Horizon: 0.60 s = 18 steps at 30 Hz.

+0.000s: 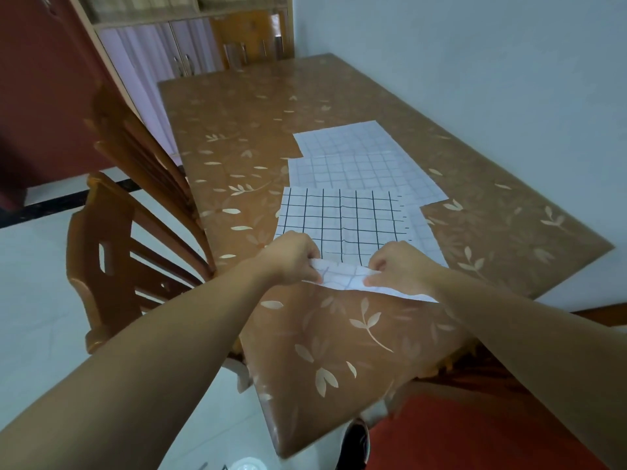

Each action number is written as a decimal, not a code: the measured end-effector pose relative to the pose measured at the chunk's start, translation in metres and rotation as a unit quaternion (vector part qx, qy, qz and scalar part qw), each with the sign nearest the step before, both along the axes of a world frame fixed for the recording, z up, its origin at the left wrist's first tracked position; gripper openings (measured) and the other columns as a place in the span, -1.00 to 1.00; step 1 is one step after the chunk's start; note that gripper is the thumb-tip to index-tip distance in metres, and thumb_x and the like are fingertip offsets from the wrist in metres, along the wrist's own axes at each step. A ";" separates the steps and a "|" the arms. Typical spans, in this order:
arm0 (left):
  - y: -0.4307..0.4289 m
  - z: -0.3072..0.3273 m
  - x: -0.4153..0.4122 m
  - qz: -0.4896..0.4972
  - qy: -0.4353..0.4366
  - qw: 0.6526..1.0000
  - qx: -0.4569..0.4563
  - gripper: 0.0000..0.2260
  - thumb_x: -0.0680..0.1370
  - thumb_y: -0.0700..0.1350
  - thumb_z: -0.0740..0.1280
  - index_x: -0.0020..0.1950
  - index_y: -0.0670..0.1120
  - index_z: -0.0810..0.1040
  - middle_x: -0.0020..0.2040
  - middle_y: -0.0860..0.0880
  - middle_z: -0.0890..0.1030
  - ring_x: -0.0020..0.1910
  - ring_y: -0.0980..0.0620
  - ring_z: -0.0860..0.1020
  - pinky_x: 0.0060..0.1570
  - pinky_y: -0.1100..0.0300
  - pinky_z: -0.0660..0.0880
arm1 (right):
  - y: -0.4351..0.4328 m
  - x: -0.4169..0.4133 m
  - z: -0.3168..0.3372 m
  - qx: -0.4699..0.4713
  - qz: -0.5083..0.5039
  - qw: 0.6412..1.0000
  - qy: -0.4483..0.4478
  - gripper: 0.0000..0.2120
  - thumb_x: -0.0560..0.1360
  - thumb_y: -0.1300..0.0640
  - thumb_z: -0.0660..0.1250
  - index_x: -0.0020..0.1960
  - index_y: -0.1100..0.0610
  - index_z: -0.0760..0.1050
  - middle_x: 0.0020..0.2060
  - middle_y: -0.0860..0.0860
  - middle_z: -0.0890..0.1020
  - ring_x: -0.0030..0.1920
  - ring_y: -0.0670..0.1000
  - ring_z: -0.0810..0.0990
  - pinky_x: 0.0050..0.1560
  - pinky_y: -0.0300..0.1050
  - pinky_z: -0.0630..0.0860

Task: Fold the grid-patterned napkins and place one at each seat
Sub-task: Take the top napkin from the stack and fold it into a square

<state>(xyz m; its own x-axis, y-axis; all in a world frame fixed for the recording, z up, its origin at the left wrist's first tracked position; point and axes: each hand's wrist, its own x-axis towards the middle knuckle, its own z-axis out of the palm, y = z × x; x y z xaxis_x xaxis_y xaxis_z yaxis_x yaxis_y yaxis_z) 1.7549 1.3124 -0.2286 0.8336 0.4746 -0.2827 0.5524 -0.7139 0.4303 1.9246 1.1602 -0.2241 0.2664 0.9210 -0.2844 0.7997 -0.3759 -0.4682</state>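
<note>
Napkin in left grip, right grip

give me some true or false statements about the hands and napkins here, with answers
1. The left hand and right hand both pinch the near edge of the nearest napkin. True.
2. The napkins lie apart from one another. False: the nearest napkin overlaps the middle napkin, which overlaps the far napkin.
3. Wooden chairs stand along the person's left side of the table. True.
4. The nearest napkin is plain white. False: it carries a bold black grid.
</note>
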 end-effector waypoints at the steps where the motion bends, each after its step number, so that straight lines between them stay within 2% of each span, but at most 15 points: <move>1: 0.000 0.003 -0.002 -0.003 -0.005 1.000 0.004 -0.63 0.37 -0.10 0.53 -0.46 -0.08 0.37 -0.48 0.01 0.35 -0.43 0.03 0.31 -0.40 0.17 0.21 | 0.000 -0.003 0.004 0.005 -0.003 1.000 -0.005 -0.57 0.40 0.13 0.45 -0.47 0.11 0.26 -0.49 -0.05 0.27 -0.42 -0.04 0.25 -0.40 -0.23 0.15; 4: -0.005 0.016 -0.009 -0.020 -0.039 0.999 -0.002 -0.47 0.40 0.06 0.52 -0.45 -0.06 0.19 -0.45 0.00 0.19 -0.41 0.01 0.19 -0.36 0.12 0.12 | -0.002 -0.010 0.019 0.030 -0.015 0.999 -0.013 -0.70 0.37 0.12 0.51 -0.37 0.18 0.42 -0.45 -0.05 0.35 -0.37 -0.05 0.32 -0.40 -0.26 0.20; 6: -0.009 0.026 -0.013 -0.042 -0.045 0.998 -0.013 -0.45 0.50 0.16 0.41 -0.43 -0.06 0.15 -0.43 -0.03 0.16 -0.41 0.01 0.16 -0.36 0.12 0.10 | -0.005 -0.014 0.028 0.048 -0.022 0.999 -0.013 -0.73 0.36 0.14 0.52 -0.33 0.19 0.45 -0.44 -0.05 0.38 -0.37 -0.06 0.33 -0.39 -0.27 0.21; 9: -0.016 0.034 -0.017 -0.061 -0.033 0.997 -0.019 -0.52 0.60 0.06 0.30 -0.42 -0.10 0.22 -0.44 -0.04 0.18 -0.43 0.00 0.18 -0.38 0.14 0.12 | -0.012 -0.020 0.035 0.064 -0.031 0.997 -0.010 -0.76 0.35 0.15 0.54 -0.31 0.20 0.49 -0.42 -0.06 0.44 -0.37 -0.08 0.38 -0.36 -0.27 0.28; 12: -0.023 0.031 -0.020 -0.066 -0.020 0.998 0.002 -0.53 0.57 -0.06 0.36 -0.45 -0.07 0.20 -0.46 -0.03 0.18 -0.45 0.03 0.17 -0.42 0.17 0.08 | -0.020 -0.027 0.029 0.051 -0.042 0.998 0.006 -0.76 0.35 0.10 0.55 -0.23 0.22 0.54 -0.35 -0.06 0.49 -0.31 -0.07 0.44 -0.28 -0.23 0.37; 14: -0.030 0.023 -0.023 -0.061 -0.010 0.998 0.006 -0.54 0.52 -0.10 0.40 -0.44 -0.06 0.20 -0.46 -0.01 0.17 -0.44 0.03 0.16 -0.42 0.17 0.07 | -0.026 -0.034 0.019 0.025 -0.026 0.999 0.006 -0.78 0.41 0.03 0.49 -0.22 0.19 0.58 -0.32 -0.05 0.56 -0.27 -0.06 0.52 -0.24 -0.21 0.40; 16: -0.035 0.007 -0.028 -0.063 0.009 0.998 0.008 -0.63 0.48 -0.11 0.44 -0.43 -0.07 0.32 -0.46 0.01 0.24 -0.44 0.04 0.22 -0.41 0.16 0.13 | -0.033 -0.042 0.004 -0.017 -0.006 1.000 0.016 -0.73 0.50 0.03 0.36 -0.24 0.22 0.58 -0.30 0.04 0.60 -0.27 -0.01 0.55 -0.26 -0.19 0.36; 18: -0.040 -0.008 -0.034 -0.074 0.023 0.997 -0.004 -0.77 0.46 -0.07 0.48 -0.33 -0.10 0.52 -0.43 0.05 0.39 -0.40 0.08 0.34 -0.40 0.19 0.23 | -0.040 -0.050 -0.012 -0.051 -0.003 0.998 0.023 -0.66 0.52 0.07 0.31 -0.40 0.16 0.48 -0.45 -0.02 0.50 -0.41 -0.10 0.43 -0.33 -0.22 0.29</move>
